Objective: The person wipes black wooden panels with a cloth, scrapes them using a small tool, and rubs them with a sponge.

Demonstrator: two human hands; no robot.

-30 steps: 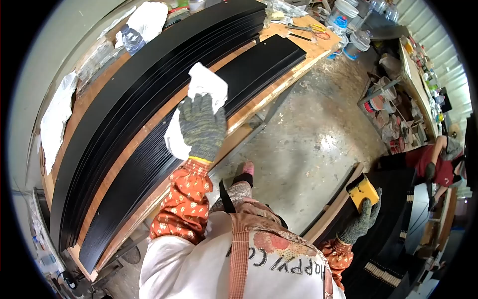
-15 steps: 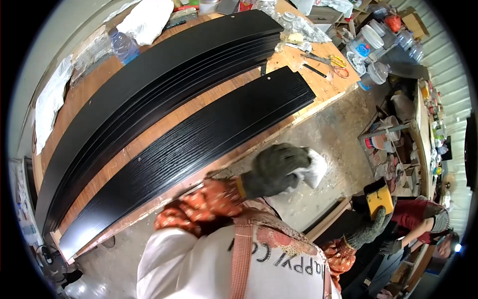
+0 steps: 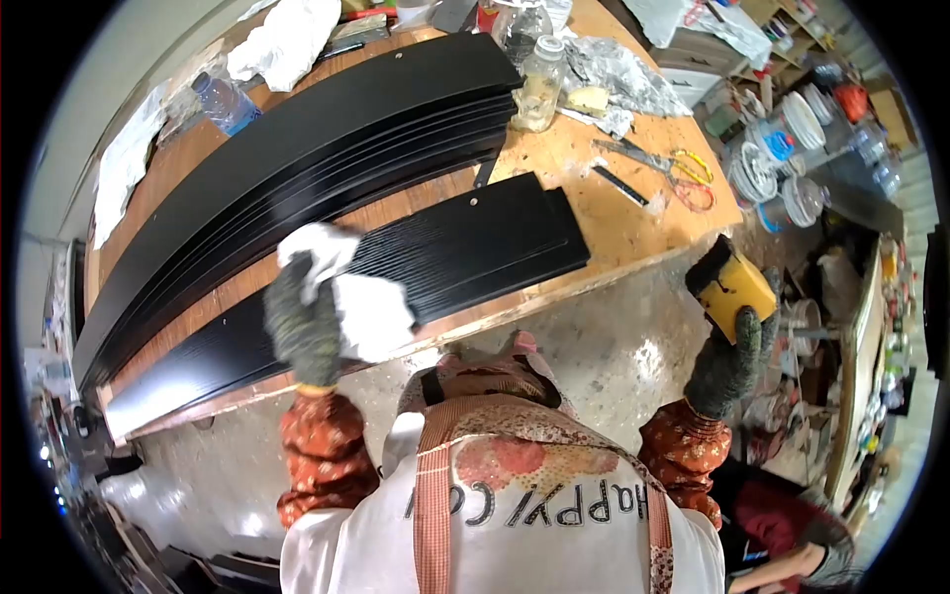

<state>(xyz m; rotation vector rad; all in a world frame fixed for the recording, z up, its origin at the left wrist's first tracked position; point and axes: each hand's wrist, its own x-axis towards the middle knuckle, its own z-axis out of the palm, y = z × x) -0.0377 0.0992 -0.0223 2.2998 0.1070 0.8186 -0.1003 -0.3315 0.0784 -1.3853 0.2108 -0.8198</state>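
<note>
Left hand (image 3: 302, 322), gloved, on white cloth (image 3: 374, 317) over black board (image 3: 475, 238), left of centre; fingers blurred, can't tell if they grip or lie flat. Right hand (image 3: 729, 361), gloved, right side of frame, fingers closed around yellow sponge (image 3: 740, 287), held up right of table (image 3: 643, 238). Stack of black boards (image 3: 297, 148) upper left, scissors (image 3: 649, 157) and bottle (image 3: 539, 94) upper right of centre.

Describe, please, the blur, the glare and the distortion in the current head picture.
Head view: the left hand and white cloth are blurred, while the scissors look sharper; head view: glare whitens the left end of the front black board and spots the concrete floor; head view: corners are black and surroundings bend, as through a wide lens.
</note>
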